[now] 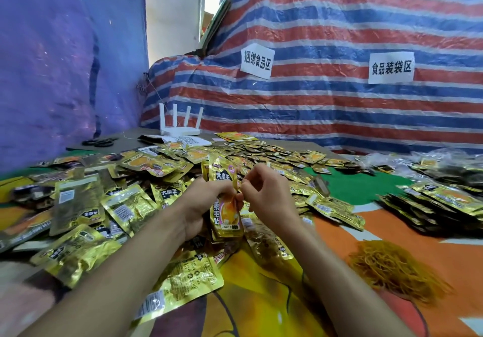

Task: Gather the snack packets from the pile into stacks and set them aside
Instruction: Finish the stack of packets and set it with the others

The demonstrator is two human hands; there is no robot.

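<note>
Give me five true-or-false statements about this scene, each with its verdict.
1. The left hand grips the stack of packets upright. True.
2. The right hand hangs open and empty. False: it is raised, pinching the stack's edge.
3. A heap of rubber bands lies right of the hands. True.
4. The router stands among the rubber bands. False: it stands at the far side of the table, apart from them.
5. The scissors lie at the far left. True.
</note>
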